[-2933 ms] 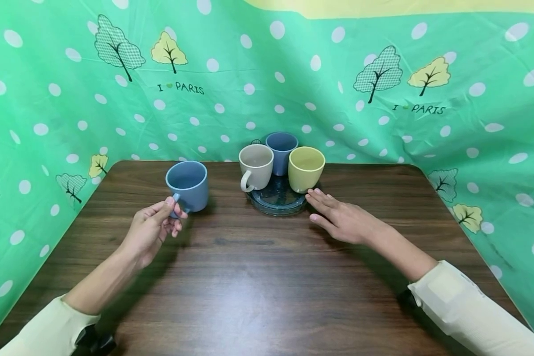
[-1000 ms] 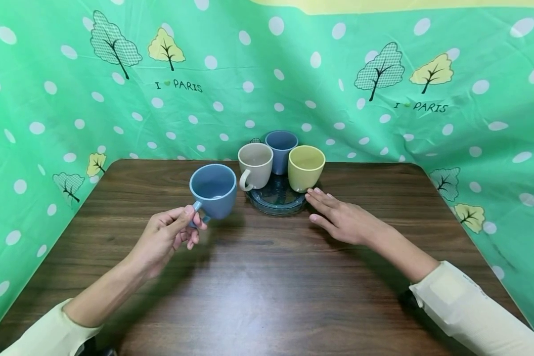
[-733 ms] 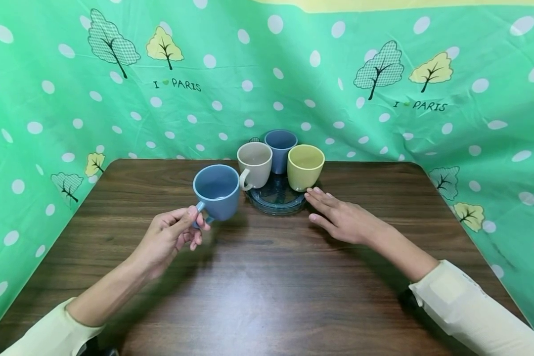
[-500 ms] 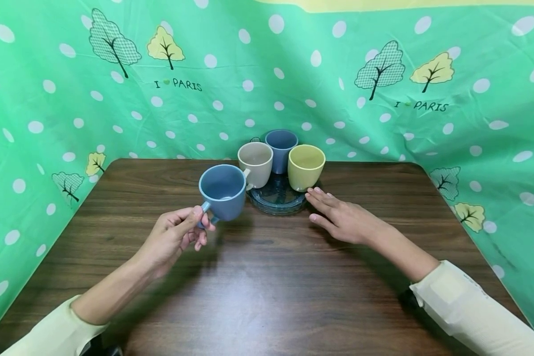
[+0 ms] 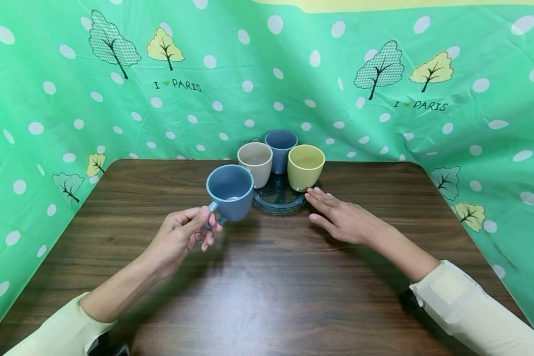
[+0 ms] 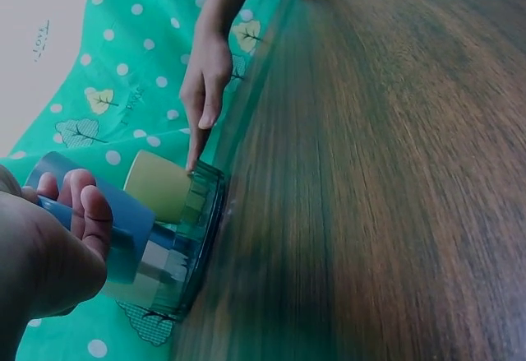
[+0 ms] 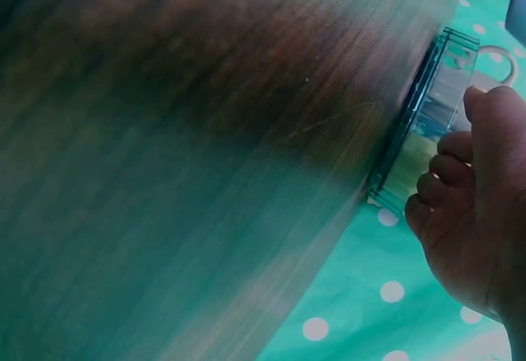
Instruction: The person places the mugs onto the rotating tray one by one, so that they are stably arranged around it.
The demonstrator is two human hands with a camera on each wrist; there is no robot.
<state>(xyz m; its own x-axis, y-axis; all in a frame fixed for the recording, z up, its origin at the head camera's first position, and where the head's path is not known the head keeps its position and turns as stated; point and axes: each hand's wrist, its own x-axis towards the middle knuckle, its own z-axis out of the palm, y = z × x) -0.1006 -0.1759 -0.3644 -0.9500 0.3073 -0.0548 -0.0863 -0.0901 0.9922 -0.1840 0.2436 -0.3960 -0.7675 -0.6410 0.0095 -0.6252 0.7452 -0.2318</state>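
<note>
My left hand pinches the handle of a blue mug, held above the table to the left of a round clear glass tray. On that tray stand a grey mug, a second blue mug at the back and a yellow mug. The held mug overlaps the grey one in the head view and hides its handle. With fingers straight, my right hand rests its fingertips at the tray's right rim, close under the yellow mug. The left wrist view shows the held blue mug tilted near the tray.
The brown wooden table extends in front of the tray and to both sides. A green dotted curtain with printed trees hangs right behind the table's back edge.
My left hand has carried the blue mug rightward, from the table's left side to beside the tray, where it now covers the grey mug's handle. The right hand has stayed at the tray.
</note>
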